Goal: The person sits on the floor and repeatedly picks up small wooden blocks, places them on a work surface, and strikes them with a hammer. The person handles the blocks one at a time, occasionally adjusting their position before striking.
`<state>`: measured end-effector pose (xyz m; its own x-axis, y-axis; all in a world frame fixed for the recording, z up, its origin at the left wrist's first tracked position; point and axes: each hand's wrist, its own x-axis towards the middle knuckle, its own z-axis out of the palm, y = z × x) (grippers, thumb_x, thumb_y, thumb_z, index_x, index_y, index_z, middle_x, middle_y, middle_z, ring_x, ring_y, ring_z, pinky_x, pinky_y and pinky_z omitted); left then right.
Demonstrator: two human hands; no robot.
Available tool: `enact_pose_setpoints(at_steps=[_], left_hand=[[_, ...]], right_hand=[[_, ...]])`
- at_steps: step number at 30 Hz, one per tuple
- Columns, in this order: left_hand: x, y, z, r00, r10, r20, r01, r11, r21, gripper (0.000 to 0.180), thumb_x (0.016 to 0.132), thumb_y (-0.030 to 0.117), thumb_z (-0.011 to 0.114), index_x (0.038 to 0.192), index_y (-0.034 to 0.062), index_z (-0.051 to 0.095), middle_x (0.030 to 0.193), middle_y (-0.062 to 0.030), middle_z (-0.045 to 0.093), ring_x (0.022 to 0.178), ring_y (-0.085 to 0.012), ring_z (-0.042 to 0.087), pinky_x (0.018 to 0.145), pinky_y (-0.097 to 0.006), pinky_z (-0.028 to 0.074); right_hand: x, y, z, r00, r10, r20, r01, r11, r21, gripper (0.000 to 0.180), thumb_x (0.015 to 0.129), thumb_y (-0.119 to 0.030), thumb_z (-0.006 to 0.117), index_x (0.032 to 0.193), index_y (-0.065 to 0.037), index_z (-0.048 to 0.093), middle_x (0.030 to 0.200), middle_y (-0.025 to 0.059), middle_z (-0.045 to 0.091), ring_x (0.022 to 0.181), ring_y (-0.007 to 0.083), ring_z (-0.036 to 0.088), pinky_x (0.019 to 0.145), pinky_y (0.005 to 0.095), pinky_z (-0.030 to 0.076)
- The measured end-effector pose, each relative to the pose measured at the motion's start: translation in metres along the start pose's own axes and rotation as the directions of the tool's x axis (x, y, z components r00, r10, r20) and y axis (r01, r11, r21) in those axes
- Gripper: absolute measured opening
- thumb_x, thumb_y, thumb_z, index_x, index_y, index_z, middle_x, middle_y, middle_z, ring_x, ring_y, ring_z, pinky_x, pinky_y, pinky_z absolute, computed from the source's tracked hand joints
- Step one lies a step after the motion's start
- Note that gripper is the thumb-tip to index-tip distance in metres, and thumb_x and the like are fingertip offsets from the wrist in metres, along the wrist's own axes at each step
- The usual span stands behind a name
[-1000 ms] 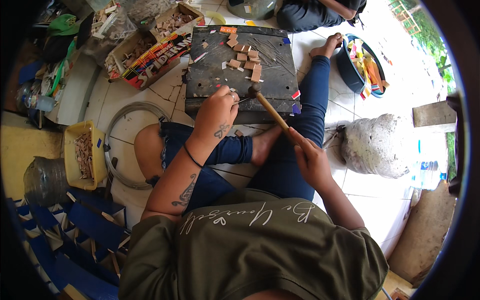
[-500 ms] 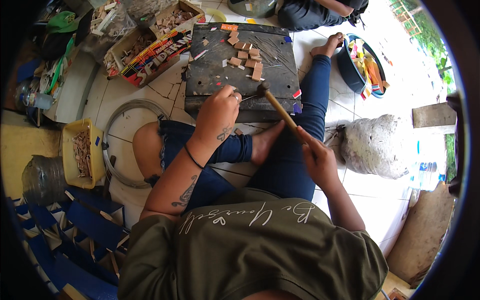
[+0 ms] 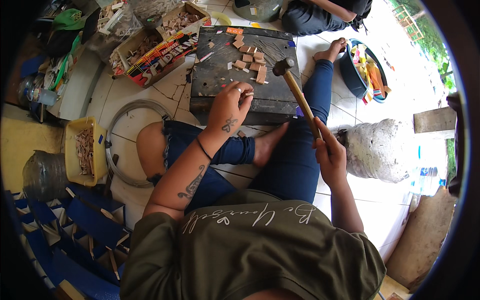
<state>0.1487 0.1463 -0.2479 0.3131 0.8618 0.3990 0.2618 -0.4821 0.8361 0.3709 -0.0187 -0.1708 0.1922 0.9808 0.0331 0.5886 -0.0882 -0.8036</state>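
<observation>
My right hand (image 3: 330, 156) grips the wooden handle of a hammer (image 3: 301, 98). The hammer's dark metal head is raised over the right side of a low black work block (image 3: 210, 84). Above the block's near edge, my left hand (image 3: 231, 102) is closed in a pinch, with a tiny pale piece just showing at the fingertips. What that piece is, I cannot make out. Beyond the left hand, several small wooden blocks (image 3: 261, 76) lie in a loose cluster, some with pale strips sticking out. Thin cut wires (image 3: 276, 47) are scattered at the block's far right.
A coil of wire (image 3: 114, 145) and a yellow bin of wood pieces (image 3: 102, 161) are at my left. A cardboard box (image 3: 172, 59) of wood pieces stands at the far left. At the right are a dark tub (image 3: 346, 80) of coloured scraps and a wrapped bundle (image 3: 377, 150).
The hammer has risen away from the left hand and moved right. The thin wire that stuck out from my left fingers no longer shows, and that hand has turned slightly.
</observation>
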Motion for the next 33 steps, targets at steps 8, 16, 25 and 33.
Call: enact_pose_setpoints(at_steps=[8,16,25,33], left_hand=[[0.004,-0.001,0.007,0.986,0.166,-0.016,-0.157,0.957,0.245,0.010,0.089,0.012,0.065,0.085,0.0025,0.063,0.078,-0.0116,0.062,0.076,-0.0312,0.062,0.070,-0.041,0.050],[0.008,-0.006,0.010,0.952,0.307,-0.017,-0.285,0.903,0.322,0.009,0.089,0.009,0.065,0.085,0.0008,0.063,0.079,-0.0134,0.062,0.076,-0.0335,0.061,0.070,-0.042,0.049],[0.007,-0.009,0.013,0.934,0.355,-0.037,-0.327,0.892,0.312,0.008,0.087,0.006,0.066,0.083,0.0003,0.062,0.079,-0.0134,0.061,0.076,-0.0332,0.060,0.070,-0.042,0.049],[0.006,-0.013,0.015,0.930,0.366,-0.034,-0.334,0.881,0.336,0.008,0.087,0.004,0.066,0.083,0.0001,0.061,0.078,-0.0131,0.060,0.076,-0.0329,0.059,0.070,-0.041,0.049]], right_hand=[[-0.004,-0.010,-0.004,0.996,-0.089,0.033,0.089,0.996,-0.026,0.043,0.094,-0.003,0.056,0.137,-0.007,0.056,0.103,0.0167,0.070,0.085,0.0181,0.067,0.081,0.0295,0.050],[-0.009,-0.032,-0.009,0.991,-0.102,0.084,0.109,0.990,-0.090,0.045,0.094,-0.002,0.054,0.139,-0.008,0.054,0.104,0.0195,0.069,0.085,0.0254,0.069,0.078,0.0317,0.051],[-0.009,-0.042,-0.009,0.985,-0.073,0.156,0.111,0.960,-0.257,0.047,0.094,-0.001,0.052,0.140,-0.011,0.053,0.100,0.0181,0.068,0.079,0.0314,0.068,0.073,0.0351,0.053],[-0.006,-0.035,-0.006,0.955,-0.278,0.102,0.294,0.930,-0.220,0.048,0.093,0.001,0.052,0.140,-0.010,0.053,0.096,0.0171,0.067,0.074,0.0309,0.067,0.069,0.0353,0.052]])
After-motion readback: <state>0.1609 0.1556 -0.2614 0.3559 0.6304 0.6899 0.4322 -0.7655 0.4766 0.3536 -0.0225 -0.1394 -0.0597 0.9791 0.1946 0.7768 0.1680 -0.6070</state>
